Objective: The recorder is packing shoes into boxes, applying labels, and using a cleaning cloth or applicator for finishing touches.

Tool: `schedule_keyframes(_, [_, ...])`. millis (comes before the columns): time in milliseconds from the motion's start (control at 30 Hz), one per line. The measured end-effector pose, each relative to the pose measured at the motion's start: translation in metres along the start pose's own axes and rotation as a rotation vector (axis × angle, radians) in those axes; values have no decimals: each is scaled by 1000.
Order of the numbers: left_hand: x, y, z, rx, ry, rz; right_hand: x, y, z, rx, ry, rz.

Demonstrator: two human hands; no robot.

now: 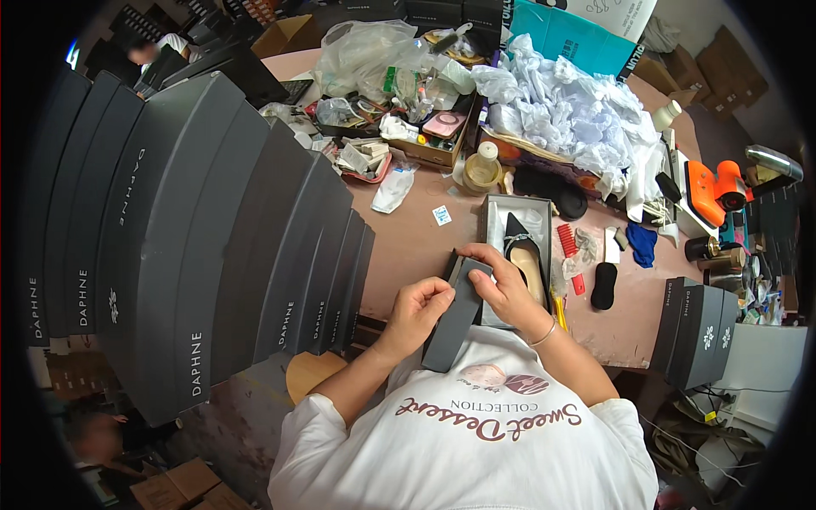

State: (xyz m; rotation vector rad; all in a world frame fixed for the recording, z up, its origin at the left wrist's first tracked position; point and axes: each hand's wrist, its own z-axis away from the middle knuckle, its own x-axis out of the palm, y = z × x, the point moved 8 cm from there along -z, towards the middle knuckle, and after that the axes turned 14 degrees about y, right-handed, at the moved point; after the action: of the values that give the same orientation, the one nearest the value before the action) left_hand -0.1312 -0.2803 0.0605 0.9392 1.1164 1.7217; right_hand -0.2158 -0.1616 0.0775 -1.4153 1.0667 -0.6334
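Worktop (408, 238) is busy along its far side; clock is centred on the lid, 12 pointing away from the wearer. Large box stack (225, 229) fills 9 to 10, small stack (693, 331) at 3. White tissue heap (561, 110) at 1, clear bags (365, 64) at 11, bottle (483, 172) at 12. Orange dispenser (710, 195) further out at 2. One co-worker (170, 47) between 10 and 11.

Lid (457, 319) (looks like a lid; could be a narrow box) is in the hands at the near edge, in front of the shirt. Tilted: top end toward 1, low end toward 7. Right grip (503, 287) is clamped on its top end, thumb on the face, fingers round the far side. Left grip (418, 310) is curled, fingertips at the left edge; can't tell if it pinches or just steadies.

Open box (517, 201) just beside, 1 to 2, one shoe (529, 262) inside with white paper. Can't tell if lid touches box. Red comb (567, 240) at 2, just outside the box.

My read: step in hand is lid handling, box uncovered. Any move from here calls for a firm right hold, lid levelled, shoe and paper kept clear of the rim.
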Motion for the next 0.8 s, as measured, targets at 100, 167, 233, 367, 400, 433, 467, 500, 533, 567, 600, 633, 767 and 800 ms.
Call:
schedule_keyframes(100, [1, -10, 2, 12, 36, 75, -1, -3, 1, -6, 3, 10])
schedule_keyframes(167, [3, -7, 5, 9, 52, 65, -2, -3, 3, -17, 11, 16])
schedule_keyframes(233, [3, -5, 8, 9, 55, 54, -2, -4, 3, -29, 10, 20])
schedule_keyframes(367, [0, -4, 13, 8, 38, 31, -1, -6, 3, -41, -3, 26])
schedule_keyframes(400, [-1, -3, 13, 7, 35, 26, -1, -6, 3, -41, -6, 26])
schedule_keyframes(433, [-1, 0, 12, 36, 32, -7, -3, -5, 3, -40, -5, 30])
schedule_keyframes(467, [-1, 5, 11, 66, 28, -39, -4, -5, 4, -37, 2, 30])
schedule_keyframes(500, [-1, 8, 9, 95, 22, -72, -5, -5, 4, -33, 9, 30])
schedule_keyframes(533, [0, 8, 8, 108, 12, -114, -7, -5, 4, -28, 17, 32])
schedule_keyframes(567, [2, 8, 7, 120, 0, -156, -7, -5, 4, -14, 10, 23])
schedule_keyframes(600, [3, 9, 6, 133, -13, -198, -5, -4, 4, 0, 9, 10])
schedule_keyframes(633, [3, 11, 5, 156, -5, -240, -5, -4, 5, -15, 7, 23])
schedule_keyframes(767, [7, 28, 5, 257, -28, -385, -8, -5, 3, -33, -5, 41])
schedule_keyframes(800, [10, 33, 3, 284, -47, -415, -9, -5, 3, -43, -6, 44])
